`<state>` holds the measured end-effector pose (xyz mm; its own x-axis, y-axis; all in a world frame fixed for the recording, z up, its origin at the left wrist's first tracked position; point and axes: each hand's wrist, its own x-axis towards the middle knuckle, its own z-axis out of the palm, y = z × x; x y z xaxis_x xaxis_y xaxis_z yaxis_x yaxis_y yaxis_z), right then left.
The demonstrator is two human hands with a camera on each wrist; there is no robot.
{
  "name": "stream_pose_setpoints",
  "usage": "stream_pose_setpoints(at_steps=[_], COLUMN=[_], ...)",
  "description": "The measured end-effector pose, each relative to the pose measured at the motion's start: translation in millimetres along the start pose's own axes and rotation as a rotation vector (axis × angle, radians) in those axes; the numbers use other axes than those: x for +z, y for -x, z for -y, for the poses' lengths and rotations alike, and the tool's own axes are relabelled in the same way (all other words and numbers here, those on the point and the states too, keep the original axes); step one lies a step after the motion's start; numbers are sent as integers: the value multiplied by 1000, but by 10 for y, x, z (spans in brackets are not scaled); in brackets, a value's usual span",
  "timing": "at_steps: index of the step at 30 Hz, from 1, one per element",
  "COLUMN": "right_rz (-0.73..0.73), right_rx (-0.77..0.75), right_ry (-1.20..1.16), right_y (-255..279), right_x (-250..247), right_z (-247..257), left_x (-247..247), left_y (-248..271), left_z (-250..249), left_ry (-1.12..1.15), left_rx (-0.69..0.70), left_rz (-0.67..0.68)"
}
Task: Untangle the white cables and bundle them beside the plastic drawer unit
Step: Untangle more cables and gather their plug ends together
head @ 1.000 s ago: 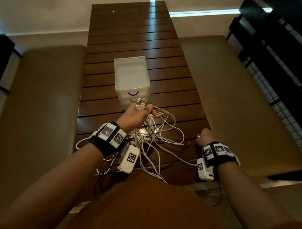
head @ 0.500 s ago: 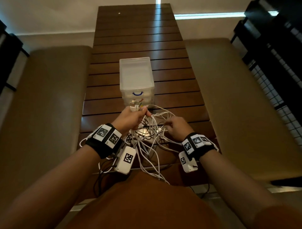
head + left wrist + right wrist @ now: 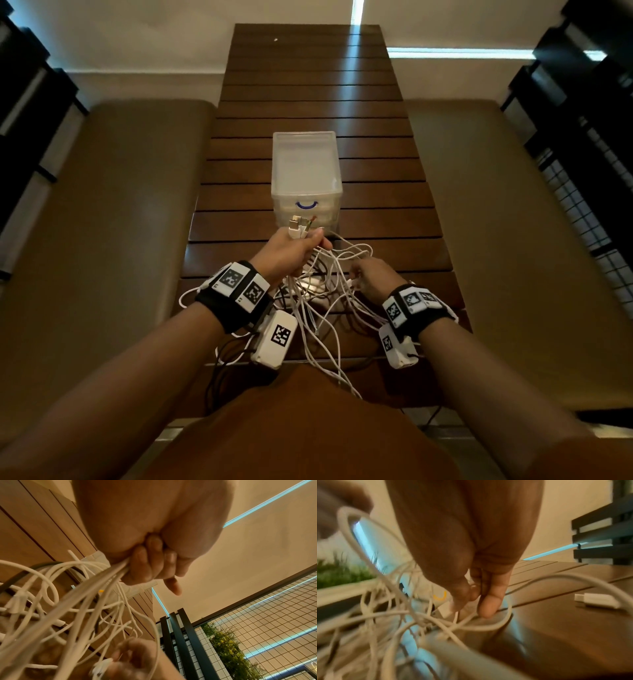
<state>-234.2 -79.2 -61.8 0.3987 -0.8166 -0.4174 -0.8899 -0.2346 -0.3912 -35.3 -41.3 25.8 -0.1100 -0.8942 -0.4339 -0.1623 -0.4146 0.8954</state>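
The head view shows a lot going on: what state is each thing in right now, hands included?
White cables: tangled, piled on the table.
Cable ends: gathered, sticking up out of the left fist.
Left hand: fist gripping several cables.
Right hand: fingertips pinching a connector in the tangle.
Plastic drawer unit: upright, drawers closed.
Loose plug: lying flat on the table.

Right hand (image 3: 371,275) into white cables (image 3: 337,274)

Slatted wooden table (image 3: 376,164) bears drawer unit (image 3: 306,171), cables (image 3: 329,294).
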Motion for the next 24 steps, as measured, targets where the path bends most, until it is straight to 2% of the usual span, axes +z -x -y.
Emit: stream_pose_setpoints(at_steps=[4,8,12,14,17,21,24], right_rz=[-100,-137,-130,-144,-181,-99,-63], right_rx=[-142,-161,-256,-270,-258,-205,-195], right_ry=[-219,-250,-307,-437,-575,-881,-956], right_y=[166,285,317,327,364,371,365], right_x=[-333,-676,-942,-1042,-1103,-1073,-998], right_z=[73,155,210,197,256,409,502], left_x=[46,191,182,136,93,72,154], left_y=[-4,-9,-103,-102,-42,41,136], left_z=[-39,-90,57,134,115,-123,-243], left_ry=[-129,-271,-760,-839,-547,-158,92], left_rx=[92,240,89,43,97,222,306], left_rz=[-20,30,27,23,12,-70,-39])
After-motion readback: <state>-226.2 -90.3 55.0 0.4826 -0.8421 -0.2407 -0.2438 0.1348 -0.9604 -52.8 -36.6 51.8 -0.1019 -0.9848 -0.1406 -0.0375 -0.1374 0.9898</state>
